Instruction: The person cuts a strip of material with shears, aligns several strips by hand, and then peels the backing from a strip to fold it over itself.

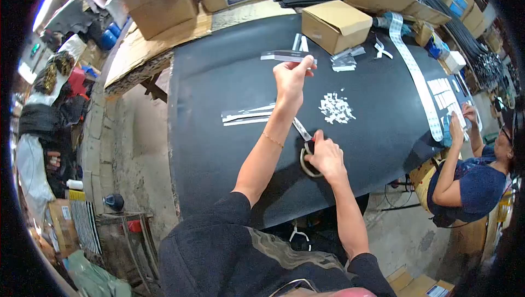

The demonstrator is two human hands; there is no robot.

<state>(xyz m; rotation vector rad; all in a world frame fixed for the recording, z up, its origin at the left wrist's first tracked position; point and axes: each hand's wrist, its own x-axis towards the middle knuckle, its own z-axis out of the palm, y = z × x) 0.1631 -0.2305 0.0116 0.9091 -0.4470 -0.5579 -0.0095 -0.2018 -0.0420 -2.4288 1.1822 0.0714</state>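
My left hand (291,81) reaches over the middle of the black table (208,73), its fingers pinching a thin strip (278,55), partly clear and partly dark, held sideways. My right hand (327,157) is closed on a pair of scissors (301,129), whose blades point up and left, partly behind my left forearm. Several white strips (246,115) lie to the left of that forearm. Right of my hands sits a pile of small white cut pieces (335,108). Two more strips (297,42) lie just beyond my left hand.
A cardboard box (336,24) stands at the back of the table, with clear labelled pieces (346,59) before it. A long printed roll strip (414,73) runs down the right side. At the right edge, a co-worker (470,179) handles white sheets (445,96).
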